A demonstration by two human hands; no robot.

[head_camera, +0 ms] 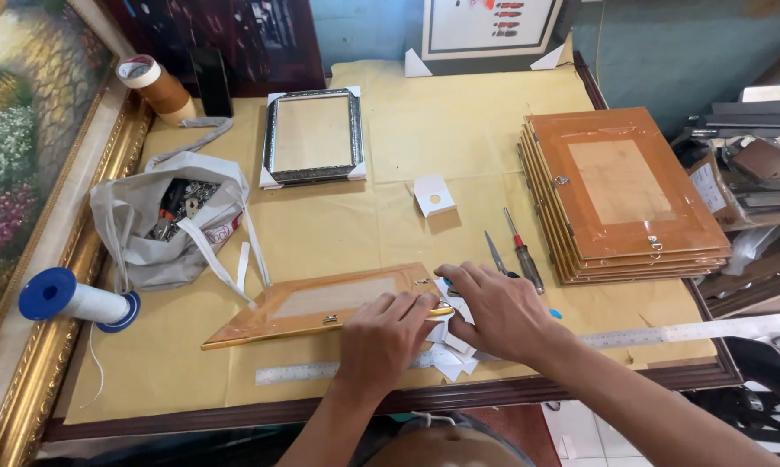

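Lying face down near the front edge of the paper-covered table (459, 121), an orange-brown picture frame (312, 304) is pressed at its right end by the left hand (381, 339). Its long axis runs left to right, rising slightly toward the right, so most of the frame stretches away to the left of both hands. The left hand is laid flat over the frame's right corner, fingers closed down on it rather than wrapped around it. The right hand (498, 313) is set just beside it, further right, with fingers curled over a small heap of white cardboard corner pieces (453, 356); whether one piece is pinched cannot be told. The left hand is therefore the nearer one to the frame.

A steel ruler (299, 373) is laid along the table's front edge, below the frame. A screwdriver (523, 255) and a second pointed tool (495, 254) are placed just beyond the right hand, and a stack of similar frames (623, 195) is kept further right.

A grey cloth bag (169, 227) is left open at the left; small metal fittings and tools are seen inside it, too small to sort. A silver frame (314, 137) is set at the back.
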